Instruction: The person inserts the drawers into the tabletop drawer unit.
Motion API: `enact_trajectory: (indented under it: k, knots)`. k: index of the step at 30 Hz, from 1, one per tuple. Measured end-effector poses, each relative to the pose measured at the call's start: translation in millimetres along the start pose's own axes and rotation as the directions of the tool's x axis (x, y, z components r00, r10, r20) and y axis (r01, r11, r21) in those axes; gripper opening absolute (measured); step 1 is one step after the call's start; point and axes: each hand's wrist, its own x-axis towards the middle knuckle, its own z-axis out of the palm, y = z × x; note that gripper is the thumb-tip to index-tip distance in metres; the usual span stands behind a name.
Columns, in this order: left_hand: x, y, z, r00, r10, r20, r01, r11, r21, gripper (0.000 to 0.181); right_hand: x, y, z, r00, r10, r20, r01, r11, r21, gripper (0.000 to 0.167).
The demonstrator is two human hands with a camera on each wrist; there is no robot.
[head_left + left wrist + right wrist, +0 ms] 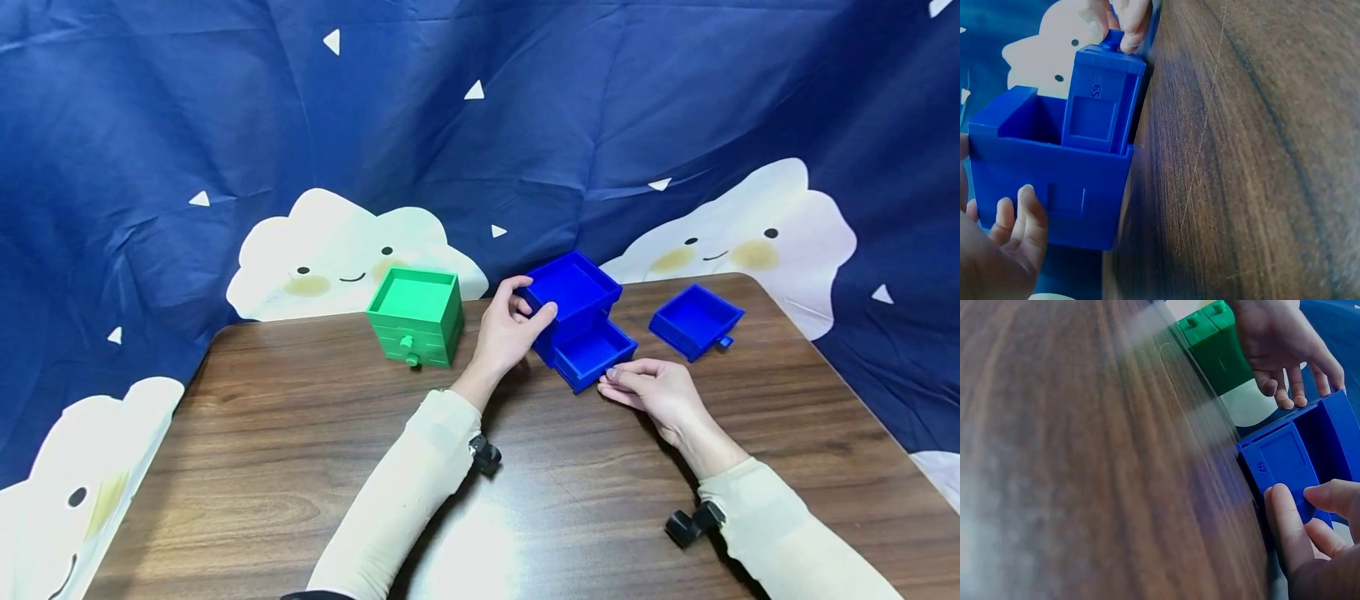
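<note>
A small blue drawer cabinet with a tray-like top stands at the back of the table. My left hand holds it by its left side, thumb near the front edge. The lower blue drawer is partly pulled out of the cabinet. With thumb and fingers, my right hand pinches the knob on that drawer's front. Above it the upper slot has no drawer in it. A second blue drawer lies separately on the table, right of the cabinet.
To the left stands a green drawer cabinet, its drawers pushed in and knobs facing front. The wooden table ends just behind the cabinets, where a blue cloth with cloud faces hangs.
</note>
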Motion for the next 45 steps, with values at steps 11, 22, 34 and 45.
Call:
enact_trajectory:
  k: [11, 22, 34, 45]
  knots:
    - [-1.1, 0.4, -0.8, 1.000, -0.003, 0.001, 0.003, 1.000, 0.007, 0.055, 9.1, -2, 7, 1.000, 0.007, -0.008, -0.008, 1.000, -0.014, 0.013]
    - [-0.9, 2.0, 0.2, 1.000, -0.009, 0.000, 0.009, 1.000, 0.028, 0.055, 20.6, -2, 14, 1.000, 0.006, -0.024, -0.007, 1.000, -0.026, 0.006]
    - [-0.6, 2.9, -0.1, 1.000, -0.002, 0.000, 0.002, 1.000, 0.022, 0.055, 33.4, -4, 21, 1.000, 0.000, -0.029, -0.001, 0.999, -0.035, 0.008]
    - [-1.4, 2.6, -0.3, 1.000, -0.005, -0.002, 0.005, 0.999, 0.042, 0.054, 42.2, -6, 27, 0.999, 0.023, -0.037, -0.026, 0.997, -0.072, 0.020]
